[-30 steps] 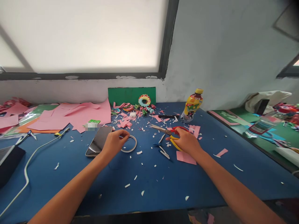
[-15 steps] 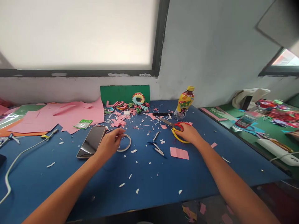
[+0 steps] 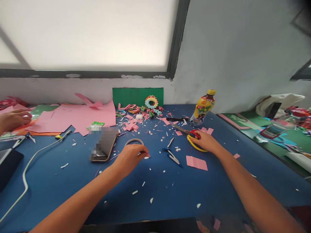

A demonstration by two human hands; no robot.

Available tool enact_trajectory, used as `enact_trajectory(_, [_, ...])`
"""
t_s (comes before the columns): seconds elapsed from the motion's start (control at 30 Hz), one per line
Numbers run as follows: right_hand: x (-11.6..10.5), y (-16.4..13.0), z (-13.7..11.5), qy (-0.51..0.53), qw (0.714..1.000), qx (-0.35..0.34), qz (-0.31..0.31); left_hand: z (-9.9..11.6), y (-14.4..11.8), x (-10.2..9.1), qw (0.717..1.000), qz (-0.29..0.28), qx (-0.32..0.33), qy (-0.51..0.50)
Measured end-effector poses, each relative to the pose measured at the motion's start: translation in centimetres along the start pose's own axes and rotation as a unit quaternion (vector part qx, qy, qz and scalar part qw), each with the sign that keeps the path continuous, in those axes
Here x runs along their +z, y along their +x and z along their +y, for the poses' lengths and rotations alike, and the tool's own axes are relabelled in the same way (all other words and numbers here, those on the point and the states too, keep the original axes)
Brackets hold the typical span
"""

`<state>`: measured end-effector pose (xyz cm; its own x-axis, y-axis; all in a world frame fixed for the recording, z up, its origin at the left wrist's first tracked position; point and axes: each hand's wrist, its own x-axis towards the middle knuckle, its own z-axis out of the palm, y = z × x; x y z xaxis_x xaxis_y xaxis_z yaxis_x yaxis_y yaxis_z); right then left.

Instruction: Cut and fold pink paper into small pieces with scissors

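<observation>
On a blue counter point(image 3: 73, 181) littered with paper scraps, two hands are seen at work.
The left hand point(image 3: 131, 157) is pinched on a thin tape ring point(image 3: 133, 141), judged light and bendy, best gripped at its rim. The right hand point(image 3: 205, 141), arm outstretched, is closed around the yellow-handled scissors point(image 3: 191, 137) beside a pink paper piece point(image 3: 196, 162).
</observation>
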<state>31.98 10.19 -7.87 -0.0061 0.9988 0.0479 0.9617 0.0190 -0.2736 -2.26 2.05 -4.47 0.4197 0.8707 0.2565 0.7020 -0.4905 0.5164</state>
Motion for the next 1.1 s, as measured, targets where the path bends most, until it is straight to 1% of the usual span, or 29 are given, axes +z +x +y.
enact_trajectory(0.17, [-0.2, -0.1, -0.2, -0.005, 1.000, 0.001, -0.005, 0.1, -0.3, 0.5, 1.000, -0.017, -0.009, 0.006])
enact_trajectory(0.4, [-0.2, -0.2, -0.5, -0.011, 1.000, 0.004, -0.005, 0.3, -0.4, 0.7, 0.999, -0.043, -0.005, 0.009])
enact_trajectory(0.67, [0.1, -0.2, -0.3, -0.007, 1.000, 0.013, -0.001, -0.3, -0.5, 1.6, 0.997, -0.080, 0.011, 0.002])
enact_trajectory(0.83, [0.2, -0.2, -0.3, -0.008, 1.000, 0.013, 0.006, -0.4, -0.4, 1.8, 0.997, -0.071, 0.012, -0.017])
enact_trajectory(1.1, [0.1, -0.1, -0.2, -0.004, 1.000, 0.013, 0.006, 0.1, -0.4, 1.4, 0.996, -0.068, 0.052, -0.016])
